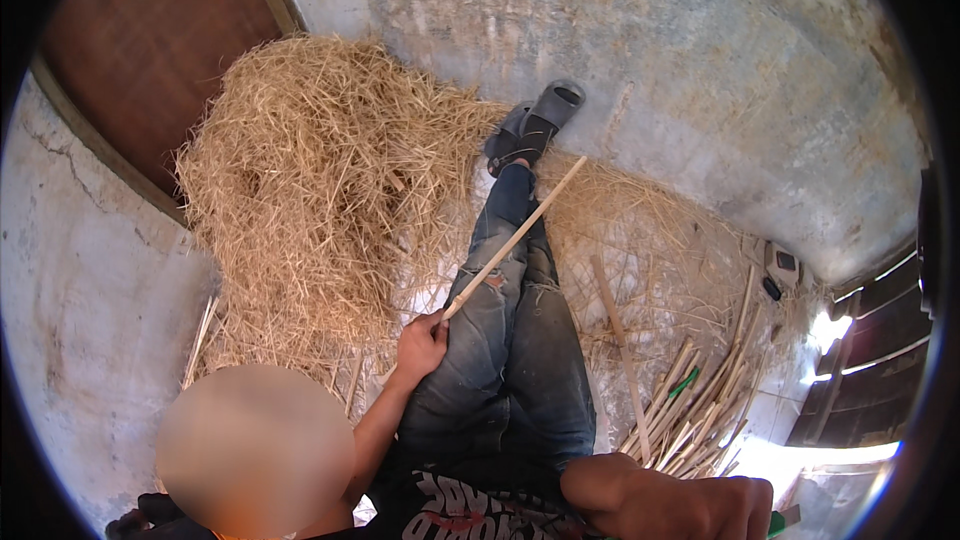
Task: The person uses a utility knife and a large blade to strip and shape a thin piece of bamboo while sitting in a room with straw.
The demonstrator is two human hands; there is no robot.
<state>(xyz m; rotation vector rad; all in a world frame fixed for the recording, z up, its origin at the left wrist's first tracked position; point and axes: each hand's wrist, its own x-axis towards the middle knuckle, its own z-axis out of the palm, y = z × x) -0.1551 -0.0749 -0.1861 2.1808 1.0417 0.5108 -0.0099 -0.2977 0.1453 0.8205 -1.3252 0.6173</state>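
Note:
I sit on the floor with my legs (510,320) stretched out in blue jeans and dark sandals (535,125) on my feet. My left hand (420,345) rests on my left thigh, closed around the near end of a long thin pale stick (515,238). The stick slants up and to the right across my legs. At the bottom right, my right hand (690,505) is a closed fist around something with a green handle (776,524); the rest of that thing is hidden.
A big pile of dry straw (320,190) lies left of my legs, thinner straw on the right. A bundle of split sticks (690,420) and one loose stick (620,360) lie at right. Concrete walls, a brown wooden door (150,40) and a blurred head (255,450) surround me.

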